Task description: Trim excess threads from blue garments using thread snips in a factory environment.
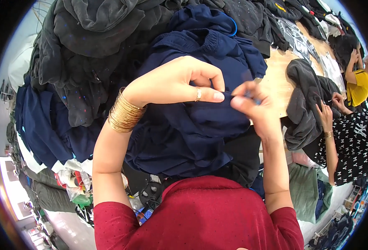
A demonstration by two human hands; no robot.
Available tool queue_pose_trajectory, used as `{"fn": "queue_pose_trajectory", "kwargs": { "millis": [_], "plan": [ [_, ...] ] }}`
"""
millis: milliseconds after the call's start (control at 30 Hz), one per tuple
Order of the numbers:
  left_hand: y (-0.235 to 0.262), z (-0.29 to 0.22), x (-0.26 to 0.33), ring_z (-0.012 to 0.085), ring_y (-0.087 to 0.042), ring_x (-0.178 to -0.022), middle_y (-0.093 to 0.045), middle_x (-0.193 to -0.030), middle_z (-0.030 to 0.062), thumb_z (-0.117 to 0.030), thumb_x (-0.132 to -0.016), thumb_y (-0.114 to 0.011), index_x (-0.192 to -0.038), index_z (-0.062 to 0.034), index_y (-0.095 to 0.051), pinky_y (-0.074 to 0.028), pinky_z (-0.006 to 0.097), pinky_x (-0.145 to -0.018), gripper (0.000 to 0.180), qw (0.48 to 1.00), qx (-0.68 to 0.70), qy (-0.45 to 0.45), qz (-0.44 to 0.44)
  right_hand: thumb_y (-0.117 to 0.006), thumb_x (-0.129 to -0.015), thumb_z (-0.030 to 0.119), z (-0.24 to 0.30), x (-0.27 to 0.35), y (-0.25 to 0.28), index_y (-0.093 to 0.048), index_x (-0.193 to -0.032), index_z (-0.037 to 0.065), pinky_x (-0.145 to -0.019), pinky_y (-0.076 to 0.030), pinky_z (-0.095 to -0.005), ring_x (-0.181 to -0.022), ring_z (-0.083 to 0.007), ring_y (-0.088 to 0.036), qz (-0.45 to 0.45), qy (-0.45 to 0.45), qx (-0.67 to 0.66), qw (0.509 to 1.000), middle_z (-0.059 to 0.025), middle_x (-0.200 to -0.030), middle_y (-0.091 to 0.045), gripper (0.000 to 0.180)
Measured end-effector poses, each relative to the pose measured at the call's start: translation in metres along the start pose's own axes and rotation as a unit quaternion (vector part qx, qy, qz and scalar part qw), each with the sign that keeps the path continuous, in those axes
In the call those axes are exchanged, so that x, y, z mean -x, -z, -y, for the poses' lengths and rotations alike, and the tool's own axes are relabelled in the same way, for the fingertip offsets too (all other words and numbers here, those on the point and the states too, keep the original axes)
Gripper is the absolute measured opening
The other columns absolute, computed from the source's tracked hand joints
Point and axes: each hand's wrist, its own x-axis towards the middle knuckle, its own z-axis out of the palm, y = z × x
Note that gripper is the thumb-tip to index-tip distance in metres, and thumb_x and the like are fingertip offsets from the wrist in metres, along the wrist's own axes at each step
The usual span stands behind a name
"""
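Item: navy garment [184, 133], bunched on the tabletop [277, 81] before me, under both hands. Left hand [175, 81]: fingers pressed together, pinching a fold, apparently to hold the cloth taut. Right hand [250, 104]: fingers closed on something small and bluish at the same spot; what it is, I cannot tell. Surroundings: dark clothes pile [92, 46] heaped behind; wooden top mostly covered; a co-worker [350, 141] handles a grey garment [304, 104] at right.

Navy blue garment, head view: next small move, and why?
Probably a short pull of the right hand away from the left hand. Both pinch at one spot on the navy blue fabric garment, fingertips nearly meeting, the right blurred. Whether a thread or a tool sits between them cannot be told.
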Motion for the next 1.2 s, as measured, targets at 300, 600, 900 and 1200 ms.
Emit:
{"fn": "queue_pose_trajectory", "kwargs": {
  "millis": [300,600,900,1200],
  "plan": [
    [0.023,0.019,0.042,0.0076,-0.042,-0.064,-0.047,-0.060,-0.0027,-0.016,-0.072,-0.072,-0.065,-0.0002,-0.055,-0.038,0.024,-0.067,0.024,0.993,0.030,0.060,-0.095,-0.051,-0.090,0.016,-0.007,0.013,0.053,-0.051,-0.084,0.007,-0.037,-0.021,-0.0156,-0.039,0.0005,-0.029,-0.194,0.060,-0.170,0.964,0.0045,-0.062,-0.049,0.011],
    [0.021,0.019,0.040,0.0097,-0.046,-0.067,-0.050,-0.069,0.0005,-0.012,-0.073,-0.071,-0.071,0.0011,-0.056,-0.037,0.023,-0.071,0.020,0.967,-0.065,-0.009,-0.247,-0.054,-0.087,0.012,-0.005,0.013,0.050,-0.051,-0.083,0.006,-0.037,-0.021,-0.0153,-0.040,0.0010,-0.030,-0.220,0.070,-0.121,0.965,0.0041,-0.065,-0.049,0.008],
    [-0.022,0.008,0.108,0.0169,-0.047,-0.051,-0.054,-0.057,0.0017,-0.019,-0.059,-0.078,-0.071,-0.0049,-0.067,-0.037,0.029,-0.063,0.021,0.992,-0.017,-0.101,-0.068,-0.062,-0.079,0.007,-0.037,0.074,0.043,-0.067,-0.087,0.002,-0.065,-0.047,-0.0248,-0.071,-0.0128,-0.061,0.095,-0.114,0.112,0.983,-0.0041,-0.075,-0.064,0.010],
    [0.010,0.009,0.147,0.0095,-0.041,-0.056,-0.050,-0.060,-0.0029,-0.013,-0.079,-0.062,-0.063,-0.0103,-0.067,-0.035,0.028,-0.071,0.017,0.913,0.149,-0.378,-0.026,-0.070,-0.071,0.004,-0.067,0.035,-0.011,-0.064,-0.102,0.008,-0.061,-0.035,-0.0172,-0.075,-0.0034,-0.049,-0.003,-0.082,0.116,0.990,0.0039,-0.079,-0.055,0.032]
  ]
}}
